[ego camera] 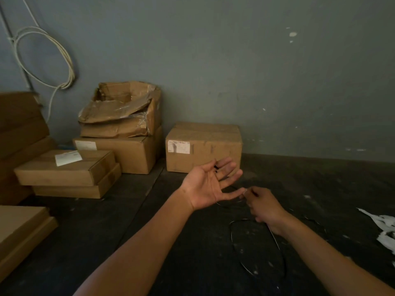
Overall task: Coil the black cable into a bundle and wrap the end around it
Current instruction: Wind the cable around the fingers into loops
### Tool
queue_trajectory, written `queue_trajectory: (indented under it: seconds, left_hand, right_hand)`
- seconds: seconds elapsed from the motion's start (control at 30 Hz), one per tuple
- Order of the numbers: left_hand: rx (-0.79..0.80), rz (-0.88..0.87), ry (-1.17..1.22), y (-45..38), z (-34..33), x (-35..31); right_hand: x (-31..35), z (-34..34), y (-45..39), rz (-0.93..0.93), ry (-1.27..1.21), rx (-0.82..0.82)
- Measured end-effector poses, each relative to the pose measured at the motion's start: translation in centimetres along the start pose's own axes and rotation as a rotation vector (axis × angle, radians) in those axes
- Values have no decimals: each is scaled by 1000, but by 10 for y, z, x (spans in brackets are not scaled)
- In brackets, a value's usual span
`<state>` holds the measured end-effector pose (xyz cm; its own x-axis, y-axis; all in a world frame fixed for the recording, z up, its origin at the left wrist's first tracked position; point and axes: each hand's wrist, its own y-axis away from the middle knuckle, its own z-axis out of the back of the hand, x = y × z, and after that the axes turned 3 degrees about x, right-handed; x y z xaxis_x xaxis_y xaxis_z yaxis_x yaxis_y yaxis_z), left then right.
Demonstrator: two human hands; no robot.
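Note:
My left hand (208, 186) is raised palm-up over the dark floor with its fingers spread and straight. A short black piece of the cable shows between two of its upper fingers. My right hand (261, 207) is just to the right of it, with fingers curled, and pinches the thin black cable (275, 239) close to the left hand's lowest finger. From the right hand the cable drops to the floor and lies there in a loose oval loop between my forearms. Part of it is hard to make out against the dark floor.
Cardboard boxes (203, 146) stand along the grey wall ahead and are stacked at the left (66, 169). A white cable coil (68, 67) hangs on the wall. Torn white paper (382, 223) lies at the right on the floor.

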<state>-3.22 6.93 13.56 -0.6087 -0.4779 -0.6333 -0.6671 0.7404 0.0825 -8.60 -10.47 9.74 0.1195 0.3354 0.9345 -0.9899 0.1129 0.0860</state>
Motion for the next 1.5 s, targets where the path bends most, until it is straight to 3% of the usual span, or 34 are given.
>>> queue_trajectory:
  seconds: [0.17, 0.33, 0.47, 0.57, 0.73, 1.03, 1.37, 1.5]
  left_hand:
    - [37, -49, -90, -2, -5, -8]
    - [17, -60, -298, -7, 12, -17]
    - [51, -6, -469, -8, 32, -15]
    - [80, 66, -619, -8, 47, -9]
    - [67, 204, -731, -3, 61, 2]
    - [338, 358, -762, 5, 36, 1]
    - [655, 359, -534, 13, 6, -1]
    - [736, 230, -416, 13, -6, -11]
  right_hand:
    - [-6, -7, 4, -16, 86, 41]
    - [-2, -12, 22, 41, 322, 374]
    - [22, -8, 33, 192, 471, 476]
    - [47, 1, 33, 335, 590, 436]
    - [94, 42, 17, 402, 633, 257]
    - [111, 54, -8, 520, 639, 88]
    - [96, 56, -39, 597, 500, 30]
    - [76, 50, -42, 581, 368, 57]
